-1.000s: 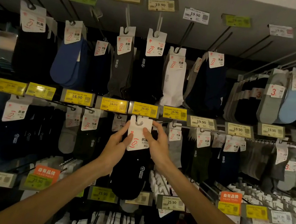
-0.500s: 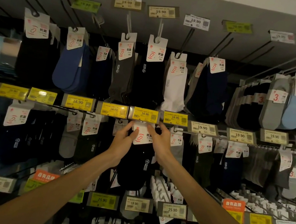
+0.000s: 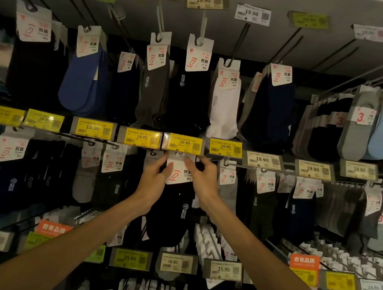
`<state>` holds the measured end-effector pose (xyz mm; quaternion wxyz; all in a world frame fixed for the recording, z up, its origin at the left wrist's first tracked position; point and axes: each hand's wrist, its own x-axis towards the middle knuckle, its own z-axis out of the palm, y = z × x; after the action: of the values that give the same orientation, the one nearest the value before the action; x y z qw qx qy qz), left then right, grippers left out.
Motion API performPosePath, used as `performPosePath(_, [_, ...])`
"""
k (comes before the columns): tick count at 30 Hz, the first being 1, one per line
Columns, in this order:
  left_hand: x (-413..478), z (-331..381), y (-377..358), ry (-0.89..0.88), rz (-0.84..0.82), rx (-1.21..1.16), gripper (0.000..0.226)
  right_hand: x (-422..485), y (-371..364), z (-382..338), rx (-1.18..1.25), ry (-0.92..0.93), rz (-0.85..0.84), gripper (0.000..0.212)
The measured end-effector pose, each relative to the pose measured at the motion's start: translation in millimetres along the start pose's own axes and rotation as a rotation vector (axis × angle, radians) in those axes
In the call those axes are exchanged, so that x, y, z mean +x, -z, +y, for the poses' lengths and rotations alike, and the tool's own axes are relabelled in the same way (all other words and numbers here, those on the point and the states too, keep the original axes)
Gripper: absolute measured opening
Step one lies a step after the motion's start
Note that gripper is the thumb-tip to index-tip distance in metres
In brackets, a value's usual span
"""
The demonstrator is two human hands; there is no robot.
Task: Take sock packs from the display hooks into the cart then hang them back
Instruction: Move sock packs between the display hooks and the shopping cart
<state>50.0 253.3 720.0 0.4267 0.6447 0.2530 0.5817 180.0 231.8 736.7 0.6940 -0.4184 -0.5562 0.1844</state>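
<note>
Beneath the yellow 16.90 price label (image 3: 184,143) of the middle display row, a black sock pack (image 3: 171,215) with a white printed card header (image 3: 180,173) is shown held up at hook height by both hands. Judged against the task, the moment is read as the hanging-back half, since the sock pack is presented squarely to the display; from a single view, however, removal cannot be ruled out. The notched top of the header lies just under the lower edge of the price label, where a display hook would be expected. That hook is hidden behind the label, so whether the notch has been seated on it cannot be told. No cart is in view, and the number of packs left to be hung cannot be judged. The left hand (image 3: 154,176) is raised on an outstretched forearm from the lower left, with its thumb laid on the front of the header's left edge and its fingers hidden behind the card. The right hand (image 3: 202,178) is posed as a mirror, with its thumb set across the header's upper right and its fingers curled round the right edge. The header is thus pinched from both sides and released by neither hand. The sock body hangs free between the wrists, just beside a neighbouring grey sock pack (image 3: 228,198) hanging in the same row.
</note>
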Motion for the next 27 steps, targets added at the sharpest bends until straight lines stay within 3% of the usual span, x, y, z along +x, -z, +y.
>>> performPosePath(8, [27, -22, 5, 0.051, 0.02, 0.16, 0.047, 17, -9, 31, -0.368, -0.053, -0.055, 0.053])
performPosePath(11, [28, -27, 8, -0.049, 0.037, 0.326, 0.046, -2, -11, 39, -0.65, 0.114, -0.094, 0.057])
performPosePath(14, [24, -34, 6, -0.209, 0.122, 0.459, 0.042, -17, -11, 54, -1.013, 0.435, -0.032, 0.066])
performPosePath(17, [26, -51, 9, -0.445, 0.161, 0.711, 0.045, -15, -12, 74, -1.249, 0.522, -0.12, 0.076])
performPosePath(19, [31, -64, 11, -0.632, 0.06, 0.967, 0.052, -10, -12, 85, -1.291, 0.518, -0.173, 0.076])
performPosePath(21, [39, -75, 14, -0.712, -0.058, 1.191, 0.057, -4, -14, 97, -1.306, 0.49, -0.223, 0.071])
performPosePath(27, [82, -86, 16, -0.507, -0.362, 1.442, 0.069, 32, -12, 112, -1.384, 0.339, -0.402, 0.076])
